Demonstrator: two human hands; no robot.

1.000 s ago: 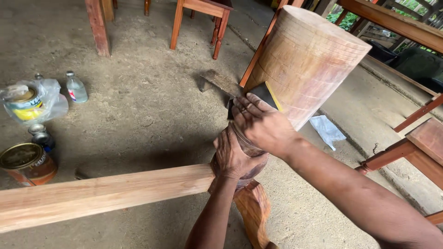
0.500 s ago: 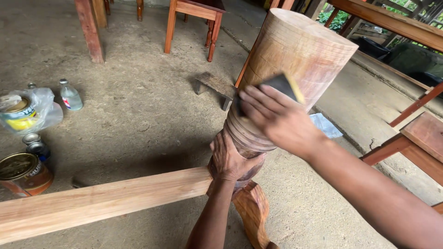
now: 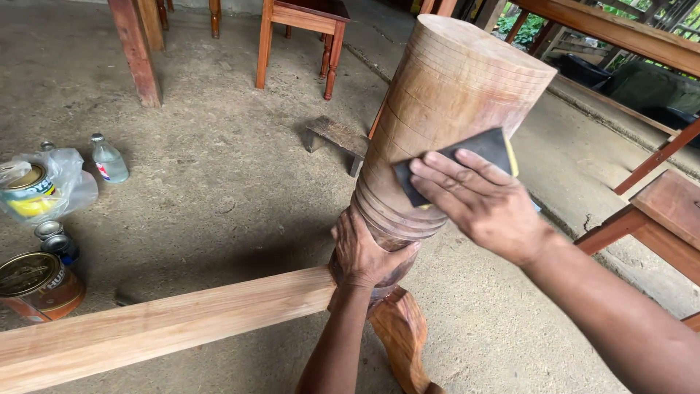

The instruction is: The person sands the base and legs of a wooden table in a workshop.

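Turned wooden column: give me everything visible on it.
The turned wooden column is a thick round post of reddish-brown bare wood, wide and flat at the far end, narrowing through ringed grooves to a waist. It leans away from the camera, above a carved foot and beside a long plank. The left hand grips its waist; the right hand presses a dark sheet of sandpaper flat against its side.
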